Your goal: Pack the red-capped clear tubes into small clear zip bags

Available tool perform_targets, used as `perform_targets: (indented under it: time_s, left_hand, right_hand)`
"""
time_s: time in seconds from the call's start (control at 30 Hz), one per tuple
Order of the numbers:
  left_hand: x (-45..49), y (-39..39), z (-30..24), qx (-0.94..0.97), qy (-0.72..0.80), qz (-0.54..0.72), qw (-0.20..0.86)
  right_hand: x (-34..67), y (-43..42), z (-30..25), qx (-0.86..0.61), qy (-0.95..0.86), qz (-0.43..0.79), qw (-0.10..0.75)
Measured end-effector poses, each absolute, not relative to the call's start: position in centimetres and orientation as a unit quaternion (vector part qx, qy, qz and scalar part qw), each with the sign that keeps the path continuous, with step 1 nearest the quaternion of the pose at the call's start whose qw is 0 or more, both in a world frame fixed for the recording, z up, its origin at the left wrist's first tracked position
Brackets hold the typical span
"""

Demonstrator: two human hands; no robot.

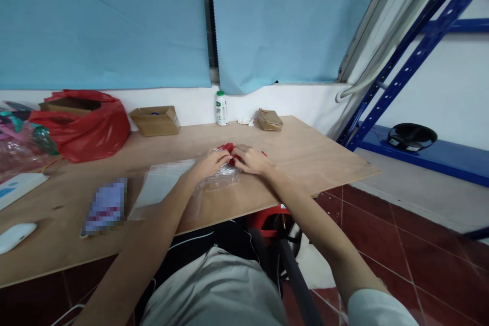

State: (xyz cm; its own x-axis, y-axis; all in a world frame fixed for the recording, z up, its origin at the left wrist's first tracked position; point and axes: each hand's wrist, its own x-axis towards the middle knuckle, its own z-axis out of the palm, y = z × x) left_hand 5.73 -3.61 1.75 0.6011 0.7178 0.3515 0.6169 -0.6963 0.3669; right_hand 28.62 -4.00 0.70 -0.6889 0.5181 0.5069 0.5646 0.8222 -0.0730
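My left hand (211,164) and my right hand (252,159) meet over a small bundle on the wooden table. Their fingertips are pinched close together on slim clear plastic pieces with red ends (228,146), whose exact kind I cannot make out. Under and in front of the hands lie more clear plastic pieces (221,178). A bit of red also shows just beyond my right hand. Flat clear plastic bags (160,183) are spread beside my left forearm. The fingers partly hide what they hold.
On the table (305,155) stand a red plastic bag (95,130), an open cardboard box (156,122), a white bottle with a green cap (221,109) and a brown package (270,119). A blurred phone-like item (105,207) lies left. A blue metal rack (405,61) rises at right.
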Motion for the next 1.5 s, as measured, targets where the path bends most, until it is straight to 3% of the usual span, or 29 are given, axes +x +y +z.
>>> perform_targets:
  time_s: [0.37,0.53,0.8,1.1,1.37,1.5]
  left_hand:
    - [6.5,-4.2,1.3,0.868,0.425,0.245,0.075]
    - [7.0,-4.5,1.4,0.879,0.421,0.223,0.037]
    - [7.2,-4.0,1.4,0.885,0.398,0.236,0.059]
    - [6.1,-4.3,2.6,0.876,0.410,0.252,0.040]
    - [7.8,-5.7,3.1,0.838,0.460,0.294,-0.023]
    - [7.4,-5.7,3.2,0.804,0.466,0.364,-0.063]
  right_hand:
    - [28.0,-5.1,1.1,-0.417,-0.871,0.004,0.260]
    - [27.9,-4.9,0.9,-0.405,-0.873,-0.002,0.271]
    - [28.2,-5.1,1.3,-0.414,-0.872,-0.045,0.255]
    - [29.6,-4.0,1.2,-0.310,-0.877,0.066,0.362]
    - [28.5,-5.1,1.6,-0.378,-0.813,0.079,0.435]
    - [29.0,-3.6,1.1,-0.414,-0.725,0.131,0.534]
